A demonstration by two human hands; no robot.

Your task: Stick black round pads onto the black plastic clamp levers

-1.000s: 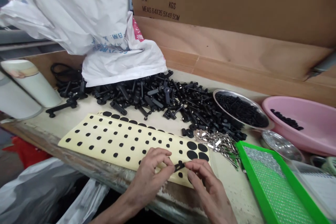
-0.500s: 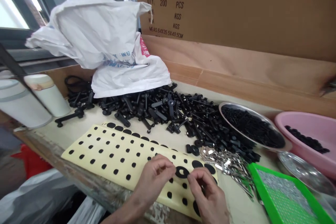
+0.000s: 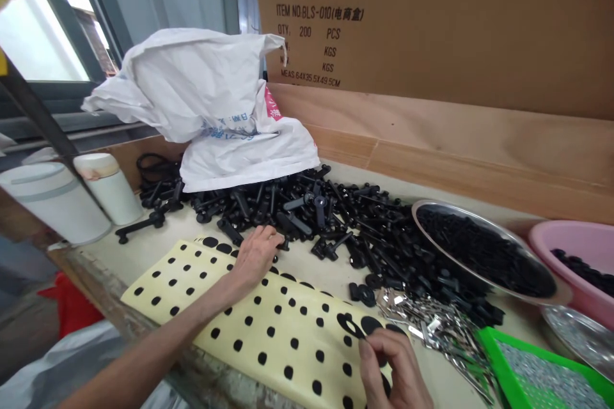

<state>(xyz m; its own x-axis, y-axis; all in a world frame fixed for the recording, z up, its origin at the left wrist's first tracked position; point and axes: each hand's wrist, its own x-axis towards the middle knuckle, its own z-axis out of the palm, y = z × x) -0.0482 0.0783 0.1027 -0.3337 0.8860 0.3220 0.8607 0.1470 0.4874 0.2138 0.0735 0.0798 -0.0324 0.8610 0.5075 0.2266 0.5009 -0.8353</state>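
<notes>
My left hand [image 3: 254,257] is open and reaches over the upper edge of a yellow sheet of black adhesive dots [image 3: 288,358], with its fingertips at the front of a heap of black plastic parts [image 3: 345,223]. One black part [image 3: 229,231] lies just beyond the fingers. My right hand [image 3: 391,367] rests at the sheet's lower end with its fingers closed together. Beside those fingertips sits a black ring [image 3: 343,321] on the sheet, next to larger black discs. Whether the fingers pinch anything is hidden.
A steel bowl of black screws [image 3: 480,249] and a pink basin [image 3: 575,239] stand on the right. Loose metal clips [image 3: 432,326] lie before a green tray [image 3: 494,348]. A white sack [image 3: 215,115], a cardboard carton [image 3: 432,13], and white containers [image 3: 57,201] stand behind and left.
My left hand has left the ring and moved up to the black heap. My right hand stays near the ring. The view has turned upward and to the left.
</notes>
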